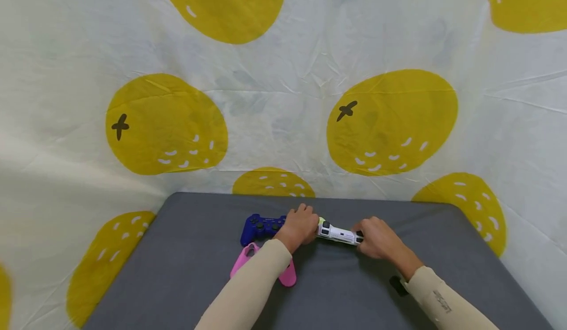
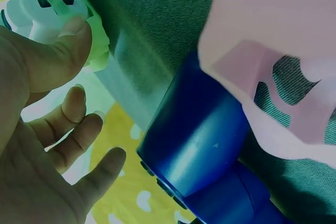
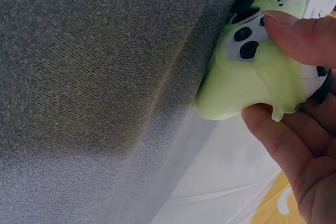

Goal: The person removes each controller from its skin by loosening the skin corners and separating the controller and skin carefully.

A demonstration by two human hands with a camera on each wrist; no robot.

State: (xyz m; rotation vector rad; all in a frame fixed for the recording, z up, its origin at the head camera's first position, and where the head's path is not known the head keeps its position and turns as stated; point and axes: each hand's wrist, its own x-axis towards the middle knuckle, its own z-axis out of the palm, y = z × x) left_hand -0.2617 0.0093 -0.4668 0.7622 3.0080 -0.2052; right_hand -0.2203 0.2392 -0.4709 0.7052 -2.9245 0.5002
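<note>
A white game controller [image 1: 338, 234] with black buttons is held between both hands near the far side of the table. A light green soft cover [image 3: 231, 90] wraps the grip at its right end, with part of it bunched loosely over the face. My right hand [image 1: 380, 239] holds that end, thumb on the front and fingers behind. With the thumb on its face, my left hand [image 1: 300, 226] holds the other end, where more green cover [image 2: 98, 43] shows; the remaining left fingers spread away from it. Beyond the left hand lies a blue game controller [image 1: 254, 227], partly hidden by the forearm.
A pink controller cover [image 1: 288, 274] lies beside the blue controller, under the left forearm. The grey table [image 1: 199, 256] ends at a white hanging cloth [image 1: 283, 123] with yellow fruit prints. Below the right wrist is a small black object [image 1: 398, 286].
</note>
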